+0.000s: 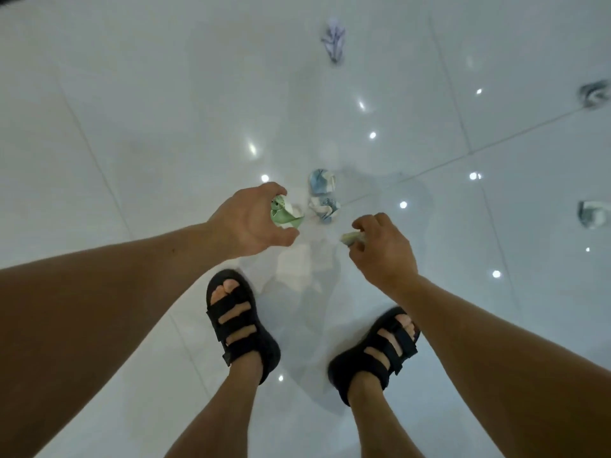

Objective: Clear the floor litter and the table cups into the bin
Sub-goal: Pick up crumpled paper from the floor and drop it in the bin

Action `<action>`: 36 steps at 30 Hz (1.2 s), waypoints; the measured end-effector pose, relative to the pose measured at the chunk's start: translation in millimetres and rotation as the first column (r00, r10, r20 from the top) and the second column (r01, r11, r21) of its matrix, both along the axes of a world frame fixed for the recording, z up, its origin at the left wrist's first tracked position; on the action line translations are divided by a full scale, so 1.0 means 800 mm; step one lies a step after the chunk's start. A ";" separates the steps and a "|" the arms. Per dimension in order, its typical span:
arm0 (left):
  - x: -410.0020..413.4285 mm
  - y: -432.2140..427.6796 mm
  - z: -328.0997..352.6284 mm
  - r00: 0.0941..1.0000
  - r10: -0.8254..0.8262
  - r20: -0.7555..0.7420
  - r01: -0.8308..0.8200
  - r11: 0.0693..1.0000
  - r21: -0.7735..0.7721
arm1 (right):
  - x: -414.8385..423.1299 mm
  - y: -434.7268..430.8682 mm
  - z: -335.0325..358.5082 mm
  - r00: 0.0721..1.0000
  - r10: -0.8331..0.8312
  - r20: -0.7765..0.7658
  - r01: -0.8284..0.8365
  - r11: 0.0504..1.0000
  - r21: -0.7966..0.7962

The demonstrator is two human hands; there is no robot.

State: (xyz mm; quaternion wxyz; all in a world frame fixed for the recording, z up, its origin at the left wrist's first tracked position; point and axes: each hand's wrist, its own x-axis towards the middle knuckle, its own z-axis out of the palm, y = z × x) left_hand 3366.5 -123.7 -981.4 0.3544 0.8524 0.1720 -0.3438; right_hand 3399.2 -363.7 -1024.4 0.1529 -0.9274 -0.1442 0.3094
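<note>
Left hand (251,216): fingers curled round green-white paper wad (287,215). Blue-white wad (322,196) on floor (132,127), just beside it. Right hand (383,249): fingers pinching pale scrap (352,239). Far wad (334,43) farther out; edge wads (595,94) at right.

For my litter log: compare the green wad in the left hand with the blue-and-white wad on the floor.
Colour: the green wad is pale green and white; the blue-and-white wad is blue and white. State: the green wad is held in the left hand; the blue-and-white wad lies free on the floor. Both are crumpled paper.
</note>
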 end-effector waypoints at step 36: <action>-0.373 0.151 0.828 0.573 0.681 0.457 -0.811 0.551 0.196 | -0.140 0.336 0.864 0.348 0.866 0.360 -0.906 0.409 -0.108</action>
